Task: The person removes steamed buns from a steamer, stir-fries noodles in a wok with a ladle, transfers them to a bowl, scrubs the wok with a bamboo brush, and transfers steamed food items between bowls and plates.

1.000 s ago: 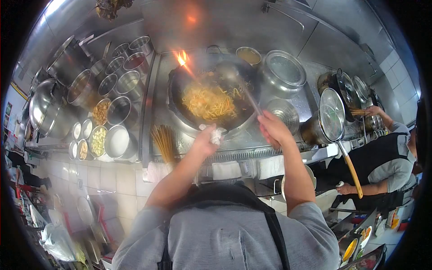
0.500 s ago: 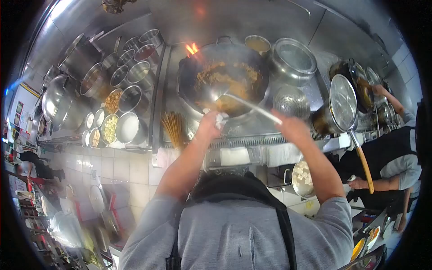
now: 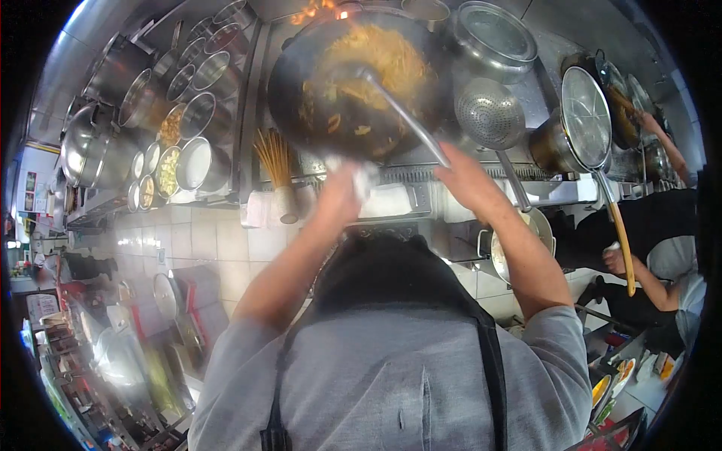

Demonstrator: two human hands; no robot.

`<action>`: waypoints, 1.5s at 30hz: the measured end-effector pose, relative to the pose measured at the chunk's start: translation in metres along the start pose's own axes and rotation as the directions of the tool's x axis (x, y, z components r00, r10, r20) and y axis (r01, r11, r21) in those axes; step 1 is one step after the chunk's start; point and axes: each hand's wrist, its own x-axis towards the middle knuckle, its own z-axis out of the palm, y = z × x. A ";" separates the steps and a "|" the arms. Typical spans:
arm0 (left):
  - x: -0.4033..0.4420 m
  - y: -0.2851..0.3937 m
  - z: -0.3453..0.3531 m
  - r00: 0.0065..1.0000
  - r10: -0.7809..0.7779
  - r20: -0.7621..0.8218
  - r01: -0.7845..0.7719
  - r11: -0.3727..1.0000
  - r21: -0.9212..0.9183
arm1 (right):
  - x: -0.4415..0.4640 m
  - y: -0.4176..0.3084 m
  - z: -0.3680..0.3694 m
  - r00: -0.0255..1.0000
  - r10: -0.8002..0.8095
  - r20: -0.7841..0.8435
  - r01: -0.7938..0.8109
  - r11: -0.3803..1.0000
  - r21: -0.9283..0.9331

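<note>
A large dark wok (image 3: 289,94) holds yellow noodles (image 3: 380,56), with some smaller pieces lying low in it. At its near rim, my left hand (image 3: 342,194) is closed around a white cloth (image 3: 365,179); both are blurred, and the cloth hides whatever part of the rim it covers. My right hand (image 3: 468,179) is closed on the handle of a metal ladle (image 3: 410,119), whose bowl rests among the noodles. Beside the wok on the right is a perforated strainer (image 3: 489,113). A bamboo brush (image 3: 277,161) stands to the left of the wok.
Flames (image 3: 312,11) show behind the wok. Metal containers (image 3: 204,167) fill the left side. At right are a lidded pot (image 3: 496,34), a mesh strainer (image 3: 586,116) on a pot and a co-worker (image 3: 665,263). A pot of pale food (image 3: 502,259) sits below the counter edge.
The wok has tipped and come nearer, and the noodles have shifted toward its far side. My left hand has moved with it. The ladle now points farther up into the wok.
</note>
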 end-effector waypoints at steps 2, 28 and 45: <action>-0.028 -0.013 -0.021 0.999 -0.013 -0.029 0.014 0.999 0.050 | -0.001 -0.008 0.004 1.000 -0.012 -0.021 0.013 0.999 0.042; -0.049 0.022 -0.069 0.964 -0.263 -0.034 0.265 0.955 0.132 | -0.035 -0.055 -0.044 0.993 0.112 0.041 -0.119 0.961 0.248; -0.068 0.098 0.005 0.973 -0.231 -0.023 0.227 0.967 -0.114 | -0.066 -0.048 -0.088 0.947 0.119 0.299 -0.215 0.925 0.314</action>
